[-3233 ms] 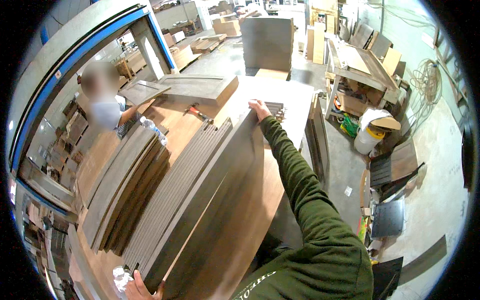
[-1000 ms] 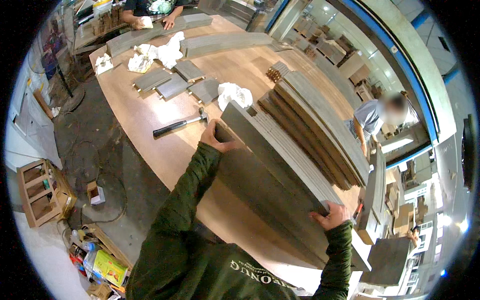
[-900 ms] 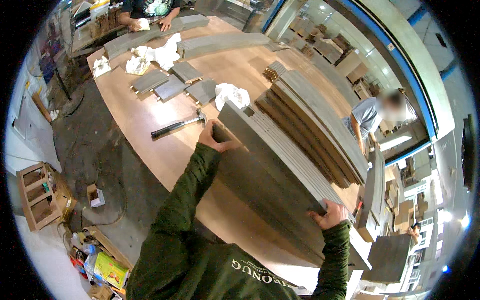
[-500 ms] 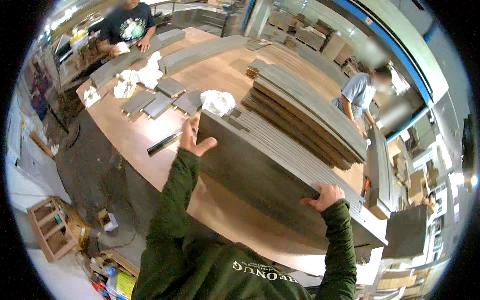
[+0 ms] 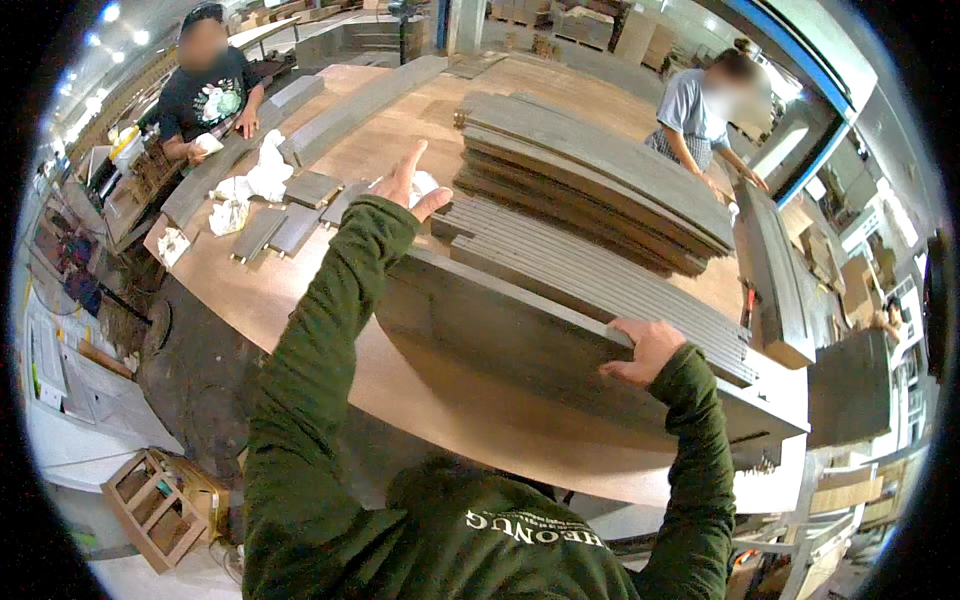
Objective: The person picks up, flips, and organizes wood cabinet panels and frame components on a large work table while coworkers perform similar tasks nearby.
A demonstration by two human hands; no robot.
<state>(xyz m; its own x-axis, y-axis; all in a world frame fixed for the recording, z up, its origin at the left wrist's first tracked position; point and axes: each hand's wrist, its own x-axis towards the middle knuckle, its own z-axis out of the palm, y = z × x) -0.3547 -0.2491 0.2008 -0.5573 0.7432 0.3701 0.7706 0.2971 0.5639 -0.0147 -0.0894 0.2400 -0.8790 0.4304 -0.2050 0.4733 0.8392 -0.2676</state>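
Note:
A long dark grey board [image 5: 500, 325] stands on its edge on the table in front of me. My right hand [image 5: 648, 350] grips its top edge toward the right end, thumb on the near face and fingers over the far side. Beyond the board's left end, my left hand [image 5: 408, 185] is open, thumb spread from the fingers. A white crumpled cloth [image 5: 427, 184] shows partly behind that hand; whether they touch I cannot tell. Right behind the standing board lies a row of narrow grey strips [image 5: 590, 275], packed side by side.
A stack of grey boards [image 5: 600, 170] lies farther back on the wooden table [image 5: 400, 110]. Small grey pieces [image 5: 296, 228] and white cloths [image 5: 268, 170] sit at the left. One person [image 5: 215, 95] works at far left, another [image 5: 690, 115] at far right beside long boards [image 5: 775, 270].
My left hand has let go of the board's left end and moved away over the table toward the white cloth. My right hand stays on the top edge. The view has shifted.

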